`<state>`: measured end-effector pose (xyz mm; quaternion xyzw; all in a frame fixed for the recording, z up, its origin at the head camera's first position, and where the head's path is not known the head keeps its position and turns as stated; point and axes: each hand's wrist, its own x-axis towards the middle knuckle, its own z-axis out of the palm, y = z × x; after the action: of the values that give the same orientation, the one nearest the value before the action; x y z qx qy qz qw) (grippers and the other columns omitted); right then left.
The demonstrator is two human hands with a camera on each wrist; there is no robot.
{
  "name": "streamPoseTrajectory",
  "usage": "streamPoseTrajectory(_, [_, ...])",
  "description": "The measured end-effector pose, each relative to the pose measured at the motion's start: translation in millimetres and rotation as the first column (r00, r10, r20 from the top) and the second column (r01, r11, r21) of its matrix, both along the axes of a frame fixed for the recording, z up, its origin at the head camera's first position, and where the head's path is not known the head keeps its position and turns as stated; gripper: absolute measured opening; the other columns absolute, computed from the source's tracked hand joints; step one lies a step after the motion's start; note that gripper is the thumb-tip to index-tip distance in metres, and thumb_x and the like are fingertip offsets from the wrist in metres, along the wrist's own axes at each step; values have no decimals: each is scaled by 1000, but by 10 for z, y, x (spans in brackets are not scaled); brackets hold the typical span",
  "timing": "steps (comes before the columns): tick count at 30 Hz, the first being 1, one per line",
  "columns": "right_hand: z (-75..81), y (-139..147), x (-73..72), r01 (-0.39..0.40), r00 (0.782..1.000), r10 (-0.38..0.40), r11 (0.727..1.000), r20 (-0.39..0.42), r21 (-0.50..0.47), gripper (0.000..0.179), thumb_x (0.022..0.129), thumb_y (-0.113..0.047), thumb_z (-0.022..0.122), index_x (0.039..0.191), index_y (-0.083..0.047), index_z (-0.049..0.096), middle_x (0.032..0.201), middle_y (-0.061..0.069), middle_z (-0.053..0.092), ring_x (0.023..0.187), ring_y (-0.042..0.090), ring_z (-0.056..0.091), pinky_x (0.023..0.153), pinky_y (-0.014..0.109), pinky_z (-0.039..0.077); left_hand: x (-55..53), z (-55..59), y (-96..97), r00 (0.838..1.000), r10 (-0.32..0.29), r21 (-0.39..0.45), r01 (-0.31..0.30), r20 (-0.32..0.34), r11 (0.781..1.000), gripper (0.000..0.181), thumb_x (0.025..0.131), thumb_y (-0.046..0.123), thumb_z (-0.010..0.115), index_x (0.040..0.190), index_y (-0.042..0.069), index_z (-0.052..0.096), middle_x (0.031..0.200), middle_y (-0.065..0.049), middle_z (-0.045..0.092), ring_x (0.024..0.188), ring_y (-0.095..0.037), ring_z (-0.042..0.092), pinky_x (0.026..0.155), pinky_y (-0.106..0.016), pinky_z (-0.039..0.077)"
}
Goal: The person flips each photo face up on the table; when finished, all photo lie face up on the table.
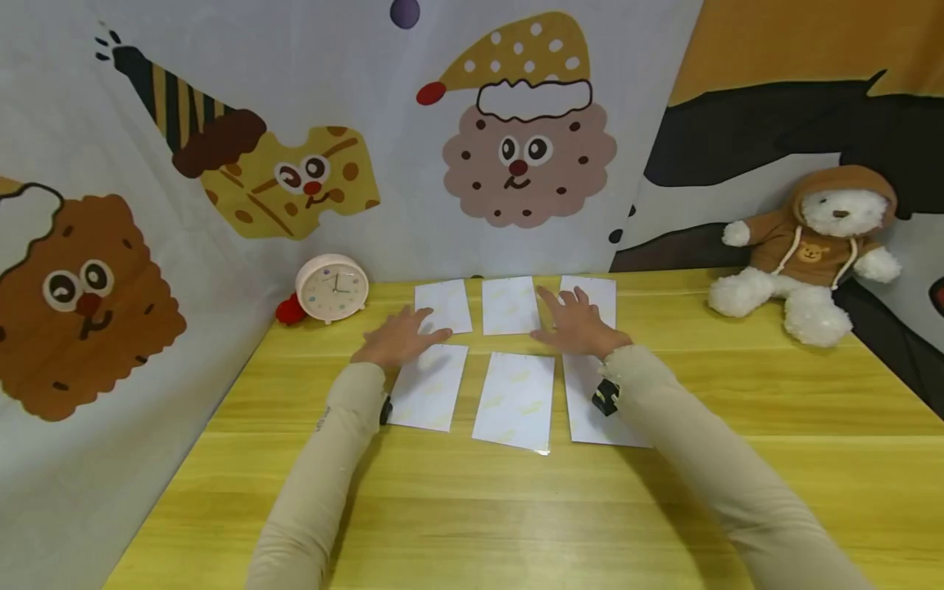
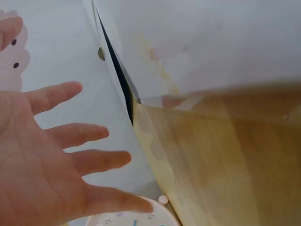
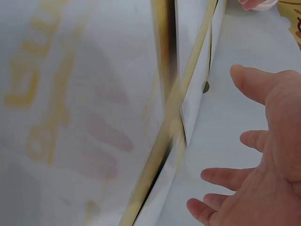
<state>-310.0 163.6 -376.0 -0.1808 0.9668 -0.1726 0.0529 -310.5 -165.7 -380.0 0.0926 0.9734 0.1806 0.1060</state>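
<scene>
White rectangular cards with faint yellow markings lie in two rows of three on the wooden table. My left hand (image 1: pixel 398 336) is spread over the left side, between the back left card (image 1: pixel 448 303) and the front left card (image 1: pixel 431 389). On the other side my right hand (image 1: pixel 580 325) hovers with fingers apart, overlapping the back right card (image 1: pixel 605 297) in the head view; its wrist is above the front right card (image 1: pixel 586 418). Between them are the back middle card (image 1: pixel 509 305) and front middle card (image 1: pixel 514 401). Both wrist views show palms holding nothing, fingers extended.
A pink round clock (image 1: pixel 333 288) stands at the back left, with a red object (image 1: pixel 291 310) beside it. A white teddy bear (image 1: pixel 811 254) in a brown hoodie sits at the back right. Behind the table (image 1: pixel 472 524) hangs a cartoon-printed cloth (image 1: pixel 413 197).
</scene>
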Motion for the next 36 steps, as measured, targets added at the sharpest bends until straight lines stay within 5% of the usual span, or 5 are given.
streamPoseTrajectory(6, [-32, -80, -47, -17, 999, 21, 996, 42, -87, 83, 100, -42, 58, 162, -12, 12, 160, 32, 24, 148, 59, 12, 115, 76, 17, -15, 24, -51, 999, -38, 88, 36, 22, 995, 88, 94, 77, 32, 160, 18, 28, 168, -14, 22, 156, -38, 18, 123, -62, 20])
streamPoseTrajectory(21, [-102, -320, -76, -23, 998, 37, 970, 55, -242, 79, 100, -36, 58, 160, -6, 18, 162, 25, 31, 150, 47, 26, 122, 61, 25, -53, 30, -162, 998, 20, 250, -34, 55, 968, 70, 103, 55, 39, 158, 13, 30, 166, -15, 26, 153, -40, 24, 123, -59, 22])
streamPoseTrajectory(29, [-147, -512, -136, 20, 996, 14, 926, 88, -378, 75, 100, -34, 60, 159, -7, 23, 157, 24, 39, 144, 39, 42, 117, 54, 38, -151, 12, -211, 993, 78, 326, -105, 93, 940, 60, 103, 44, 44, 154, 13, 37, 164, -16, 31, 150, -41, 31, 121, -59, 29])
streamPoseTrajectory(36, [-174, -640, -206, 38, 997, -11, 923, 74, -384, 70, 100, -33, 60, 158, -9, 28, 149, 24, 49, 135, 39, 52, 112, 53, 43, -179, 11, -206, 995, 92, 377, -103, 46, 920, 58, 104, 41, 45, 151, 8, 42, 161, -18, 37, 144, -41, 41, 116, -58, 36])
